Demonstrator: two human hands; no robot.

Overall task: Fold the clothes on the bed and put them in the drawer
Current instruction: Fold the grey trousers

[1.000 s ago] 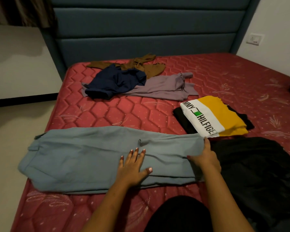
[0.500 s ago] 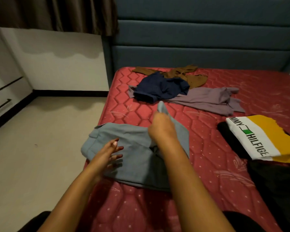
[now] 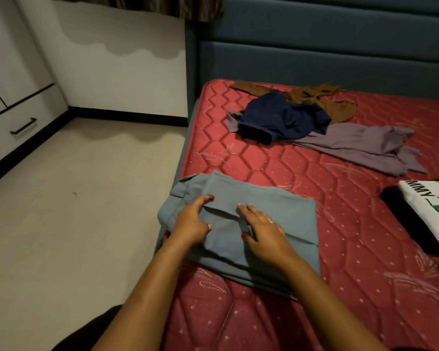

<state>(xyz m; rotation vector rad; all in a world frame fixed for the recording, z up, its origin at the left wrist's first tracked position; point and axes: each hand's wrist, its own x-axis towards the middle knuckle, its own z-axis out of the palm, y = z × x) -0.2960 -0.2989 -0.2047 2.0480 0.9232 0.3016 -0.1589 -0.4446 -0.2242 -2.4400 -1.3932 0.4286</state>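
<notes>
The folded grey-blue trousers [image 3: 289,214] lie at the left edge of the bed [image 3: 340,249], close to the person. Both hands rest on top of them. The left hand [image 3: 192,224] has gently bent fingers [image 3: 205,199], and the right hand [image 3: 264,230] lies flat along the fold. Neither grips the cloth.

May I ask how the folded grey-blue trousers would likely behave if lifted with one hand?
Probably floppy: the grey-blue trousers lie in soft, loose layers, so they may unfold. Likely light: the cloth looks thin. The left hand and right hand rest on top, suggesting the fold needs holding.
</notes>
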